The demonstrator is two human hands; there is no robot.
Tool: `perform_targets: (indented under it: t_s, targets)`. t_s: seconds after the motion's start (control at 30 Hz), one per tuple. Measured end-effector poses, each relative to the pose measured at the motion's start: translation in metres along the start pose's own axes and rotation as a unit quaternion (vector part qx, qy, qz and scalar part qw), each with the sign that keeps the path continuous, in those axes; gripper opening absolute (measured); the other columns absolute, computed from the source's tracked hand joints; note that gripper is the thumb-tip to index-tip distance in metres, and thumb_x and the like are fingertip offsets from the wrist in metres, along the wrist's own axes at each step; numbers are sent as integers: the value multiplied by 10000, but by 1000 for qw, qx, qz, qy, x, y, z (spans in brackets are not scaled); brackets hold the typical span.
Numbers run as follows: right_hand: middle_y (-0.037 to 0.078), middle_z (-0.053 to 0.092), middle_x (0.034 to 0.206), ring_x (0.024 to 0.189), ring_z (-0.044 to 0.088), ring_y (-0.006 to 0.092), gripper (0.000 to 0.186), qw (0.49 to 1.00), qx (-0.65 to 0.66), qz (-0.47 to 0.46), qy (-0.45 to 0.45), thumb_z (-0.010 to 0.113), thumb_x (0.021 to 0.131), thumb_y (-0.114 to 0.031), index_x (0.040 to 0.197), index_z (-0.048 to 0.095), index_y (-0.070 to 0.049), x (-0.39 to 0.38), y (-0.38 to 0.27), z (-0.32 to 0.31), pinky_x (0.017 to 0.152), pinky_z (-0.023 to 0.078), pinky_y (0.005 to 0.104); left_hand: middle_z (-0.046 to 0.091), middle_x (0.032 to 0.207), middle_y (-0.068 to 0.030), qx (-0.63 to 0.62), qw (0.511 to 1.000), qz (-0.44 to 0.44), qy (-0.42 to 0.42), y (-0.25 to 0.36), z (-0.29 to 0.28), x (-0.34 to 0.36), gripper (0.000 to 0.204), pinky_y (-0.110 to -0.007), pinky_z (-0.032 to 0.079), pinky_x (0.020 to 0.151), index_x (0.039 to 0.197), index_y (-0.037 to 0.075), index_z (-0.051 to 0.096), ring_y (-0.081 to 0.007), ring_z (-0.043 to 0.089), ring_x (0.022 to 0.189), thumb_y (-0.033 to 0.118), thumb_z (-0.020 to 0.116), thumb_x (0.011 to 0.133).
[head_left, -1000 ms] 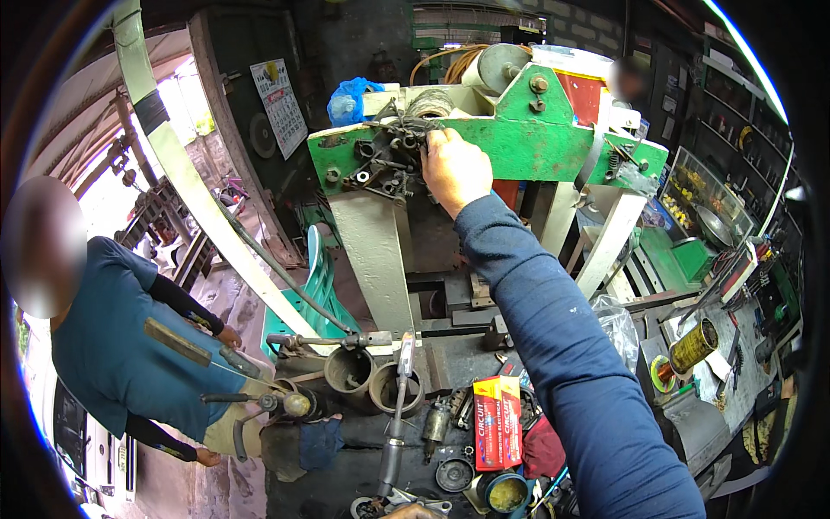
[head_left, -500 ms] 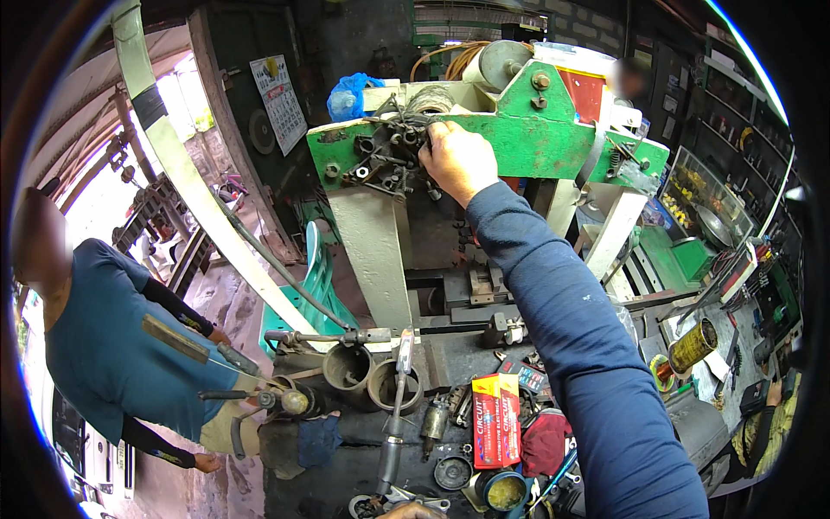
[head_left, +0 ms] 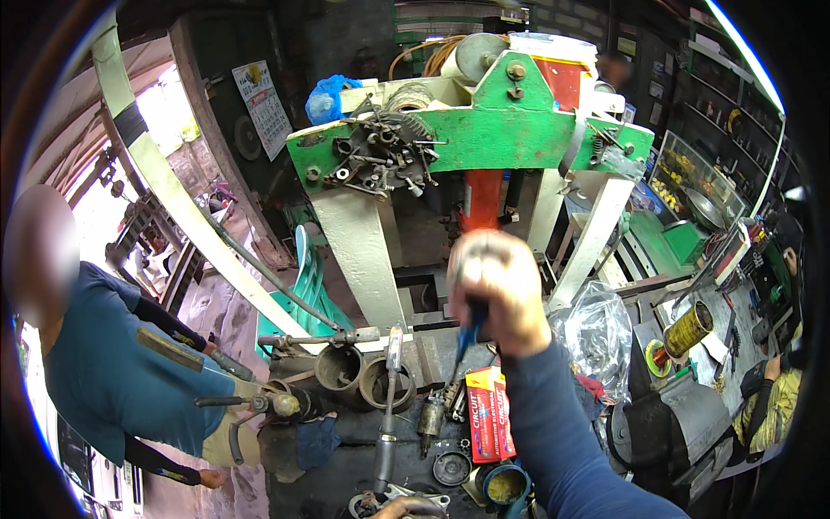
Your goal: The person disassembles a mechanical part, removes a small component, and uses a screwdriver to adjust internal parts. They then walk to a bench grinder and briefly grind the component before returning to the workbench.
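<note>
My right hand (head_left: 500, 292) is blurred by motion above the workbench, its fingers closed round a slim dark-blue tool (head_left: 472, 330). The tool points down toward the bench; its kind is too smeared to tell. A sliver of my left hand (head_left: 393, 509) shows at the lower edge, beside a metal part with a bracket (head_left: 424, 499); its fingers are mostly hidden. Beneath my right hand stands a red and yellow box (head_left: 490, 415). A small cylindrical metal part (head_left: 430, 417) lies left of the box. Bolts, springs and small hardware (head_left: 385, 156) cling in a clump to the green beam (head_left: 484, 143).
A grey-handled rod (head_left: 389, 432) crosses the bench near two metal cylinders (head_left: 339, 368). A can of yellowish grease (head_left: 504, 486) and a round black cap (head_left: 451, 468) sit close by. Clear plastic (head_left: 596, 333) lies at right. A person in blue (head_left: 130, 346) stands at left.
My right hand has left the hardware clump on the green beam and come down toward the bench, with the blue tool now showing. Slightly more of my left hand shows.
</note>
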State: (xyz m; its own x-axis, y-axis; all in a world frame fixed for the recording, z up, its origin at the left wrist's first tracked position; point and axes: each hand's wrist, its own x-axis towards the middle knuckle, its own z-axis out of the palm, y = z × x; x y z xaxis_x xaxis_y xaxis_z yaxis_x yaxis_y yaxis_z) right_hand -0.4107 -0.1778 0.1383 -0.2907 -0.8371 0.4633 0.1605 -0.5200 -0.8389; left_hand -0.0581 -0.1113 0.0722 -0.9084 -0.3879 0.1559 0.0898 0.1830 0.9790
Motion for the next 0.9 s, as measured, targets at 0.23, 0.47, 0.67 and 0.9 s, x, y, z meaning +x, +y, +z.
perform_targets:
  t_s: [0.23,0.47,0.67,0.9]
  targets:
    - [129,685,841,740,684,323,144,951,-85,-68,-288,741,908,-104,987,688,3,-94,-43,73,662,532,384,710,1130,-189,-86,940,41,328,18,14,-4,531,-351,577,860,1240,-117,664,-257,711,961,306,788,944]
    - [117,643,838,675,668,312,226,927,-256,-123,-245,755,877,-89,1083,685,-29,-135,-49,105,575,506,388,717,849,-130,-226,900,60,368,20,27,6,367,-349,587,616,1016,-63,659,-196,683,686,262,811,938]
    - [154,652,915,840,677,384,242,926,-278,-115,-229,752,880,-130,1074,662,-16,-172,-63,120,705,540,451,755,948,-144,-336,892,20,301,18,32,-15,345,-358,628,672,1122,-41,678,-222,732,750,226,797,938]
    - [172,705,1040,973,701,375,242,939,-318,-101,-84,726,944,-142,1142,706,-4,-217,-70,114,837,558,426,745,914,-190,-186,931,33,313,10,24,-58,270,-370,630,666,1092,-82,686,-255,731,744,159,714,976]
